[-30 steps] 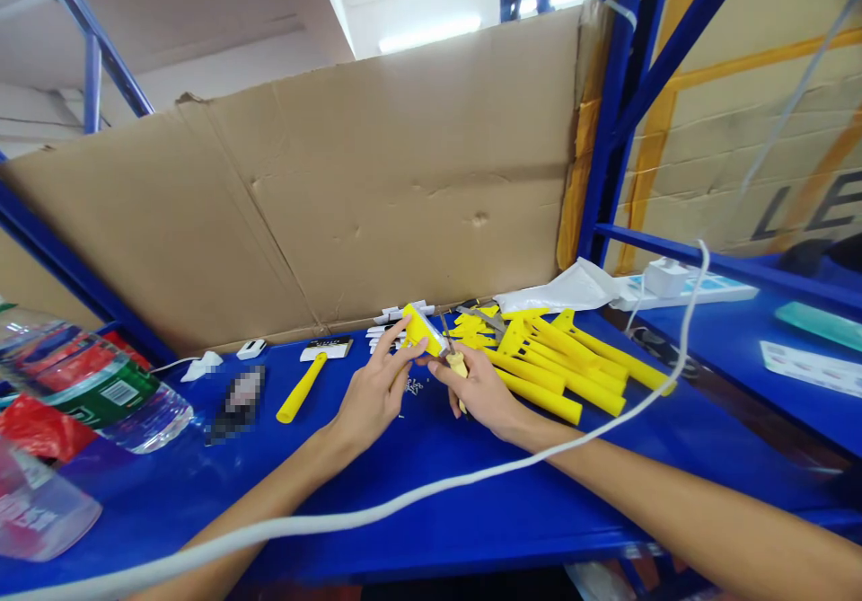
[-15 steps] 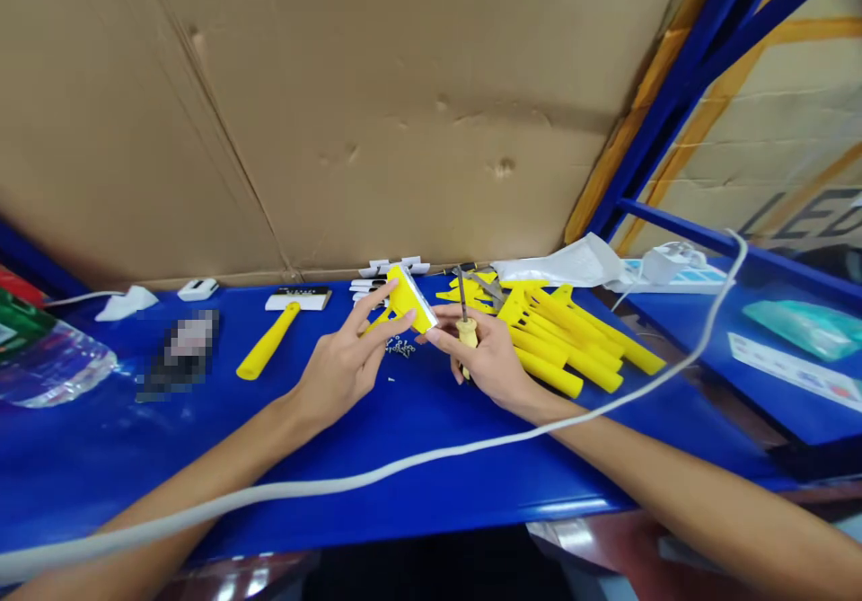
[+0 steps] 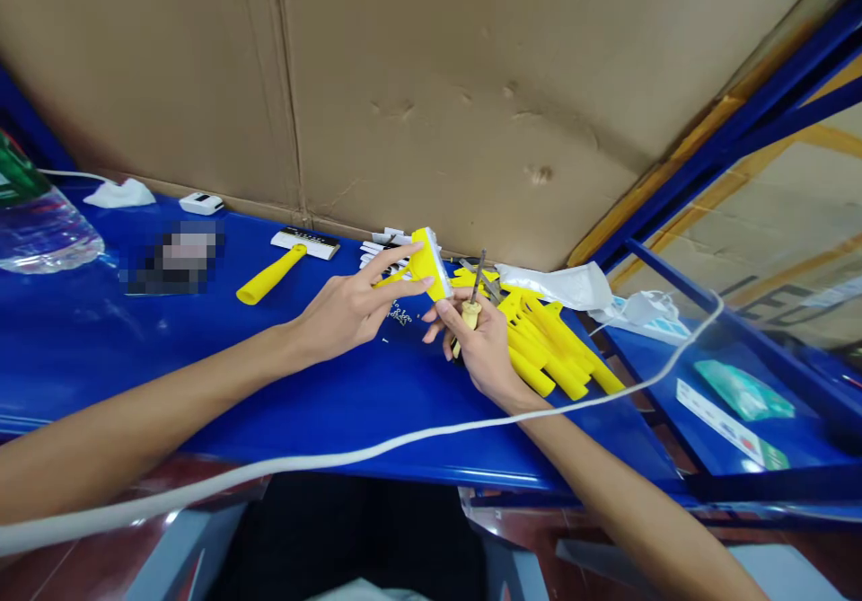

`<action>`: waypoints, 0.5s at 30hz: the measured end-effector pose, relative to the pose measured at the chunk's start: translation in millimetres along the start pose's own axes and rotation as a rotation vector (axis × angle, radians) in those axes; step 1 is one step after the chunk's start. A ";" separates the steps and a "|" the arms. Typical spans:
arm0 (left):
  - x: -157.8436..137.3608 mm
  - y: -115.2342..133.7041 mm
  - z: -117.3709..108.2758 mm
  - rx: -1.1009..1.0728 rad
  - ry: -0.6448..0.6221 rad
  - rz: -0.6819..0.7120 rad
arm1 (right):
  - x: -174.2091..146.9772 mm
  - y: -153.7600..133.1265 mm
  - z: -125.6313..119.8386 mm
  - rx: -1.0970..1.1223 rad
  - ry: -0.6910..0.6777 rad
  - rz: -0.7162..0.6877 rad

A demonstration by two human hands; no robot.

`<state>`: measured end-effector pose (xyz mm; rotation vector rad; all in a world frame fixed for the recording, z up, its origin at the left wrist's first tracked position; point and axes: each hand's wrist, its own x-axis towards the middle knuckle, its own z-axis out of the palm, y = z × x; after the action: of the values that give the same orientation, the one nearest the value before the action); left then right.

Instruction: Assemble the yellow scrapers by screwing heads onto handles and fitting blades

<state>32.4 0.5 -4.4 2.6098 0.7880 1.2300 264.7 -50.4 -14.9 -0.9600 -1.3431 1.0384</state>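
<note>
My left hand [image 3: 343, 313] is closed on a yellow scraper [image 3: 424, 264], its head tilted with a pale strip along the right edge. Part of its handle is hidden by my fingers. In my right hand [image 3: 488, 345] is a screwdriver [image 3: 471, 312], its cream handle in the palm and its dark shaft pointing up. The right fingertips touch the lower corner of the scraper head. Small screws [image 3: 399, 315] lie scattered on the table just below the scraper. Yellow handles [image 3: 539, 340] are piled beside my right hand.
On the blue table [image 3: 323, 412], another yellow scraper [image 3: 276, 269] lies at left. White strips [image 3: 373, 255] sit behind my hands. A white plastic bag [image 3: 566, 285] rests behind the handles. A white cable [image 3: 377, 444] crosses in front. Cardboard [image 3: 417, 89] stands behind; a blue frame [image 3: 680, 201] is at right.
The view has tilted and shifted. The scraper head now stands more upright between my hands. Both hands keep their hold; the right still has the screwdriver.
</note>
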 end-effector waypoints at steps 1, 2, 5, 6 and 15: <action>0.4 1.1 -0.6 -0.039 -0.005 -0.030 | -0.4 -0.4 0.2 -0.011 0.005 0.009; 0.9 2.0 -1.2 -0.069 -0.010 -0.055 | -0.7 -0.8 0.6 -0.021 0.010 0.014; 2.2 4.1 -3.5 -0.133 -0.019 -0.101 | -1.3 -1.9 1.6 -0.043 0.014 0.018; 2.7 4.8 -4.2 -0.158 -0.017 -0.112 | -1.3 -2.3 1.9 -0.046 0.012 0.018; 2.9 9.0 -5.5 -0.240 -0.007 -0.154 | -1.9 -3.7 2.3 -0.032 0.005 0.005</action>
<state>33.3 -6.0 4.3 2.3163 0.7710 1.1910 262.6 -53.4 -11.8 -0.9899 -1.3571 1.0201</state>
